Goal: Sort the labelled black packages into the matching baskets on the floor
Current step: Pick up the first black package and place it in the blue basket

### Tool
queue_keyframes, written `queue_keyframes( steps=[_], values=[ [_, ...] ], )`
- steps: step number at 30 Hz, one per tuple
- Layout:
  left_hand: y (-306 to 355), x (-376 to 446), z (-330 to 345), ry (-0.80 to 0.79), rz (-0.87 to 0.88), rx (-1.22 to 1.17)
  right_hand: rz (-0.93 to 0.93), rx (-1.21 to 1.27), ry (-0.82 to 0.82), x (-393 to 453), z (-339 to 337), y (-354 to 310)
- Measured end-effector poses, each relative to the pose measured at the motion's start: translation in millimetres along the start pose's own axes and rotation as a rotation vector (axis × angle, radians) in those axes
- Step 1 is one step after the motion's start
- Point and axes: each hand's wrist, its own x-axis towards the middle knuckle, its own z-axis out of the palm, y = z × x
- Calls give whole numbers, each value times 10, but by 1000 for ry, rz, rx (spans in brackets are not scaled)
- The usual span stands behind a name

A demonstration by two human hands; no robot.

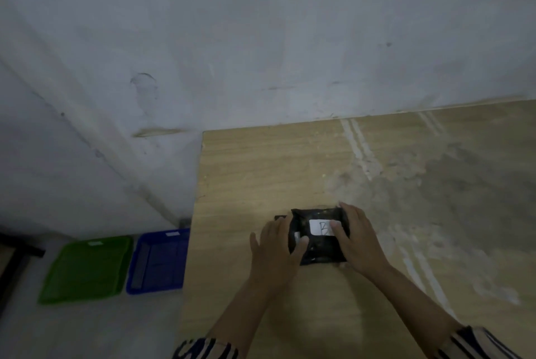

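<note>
You've got both hands on one black package (317,235), sitting on the wooden table (261,161) near its left edge. Your left hand (275,245) clamps the package's 9 o'clock side, thumb over the top face. Your right hand (355,238) grips the 3 o'clock side, thumb pressing the white label (320,227), which reads "B". Another dark bit pokes out under the package at 10 o'clock; can't tell what it is. On the floor at 8 o'clock from the package: blue basket (158,261) tight against the table's side, green basket (87,268) just beside it at its 9 o'clock. Both baskets carry a small label on the far rim, unreadable.
</note>
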Motion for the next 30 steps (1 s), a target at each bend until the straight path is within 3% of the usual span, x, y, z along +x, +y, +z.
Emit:
queue_keyframes(
  steps=[7, 13, 18, 23, 26, 30],
  values=[
    [101, 151, 263, -23, -136, 109, 40, 18, -47, 72, 56, 210],
    [197, 197, 321, 30, -136, 47, 65, 31, -43, 129, 20, 220],
    [304, 151, 386, 98, -139, -31, 65, 203, 4, 91, -13, 175],
    [354, 32, 331, 318, -54, -310, 59, 391, 19, 9, -151, 44],
    [353, -30, 132, 303, -67, -595, 1, 445, 33, -35, -211, -81],
    [187, -112, -161, 302, -30, -737, -50, 503, 5, -129, -183, -347]
  ],
)
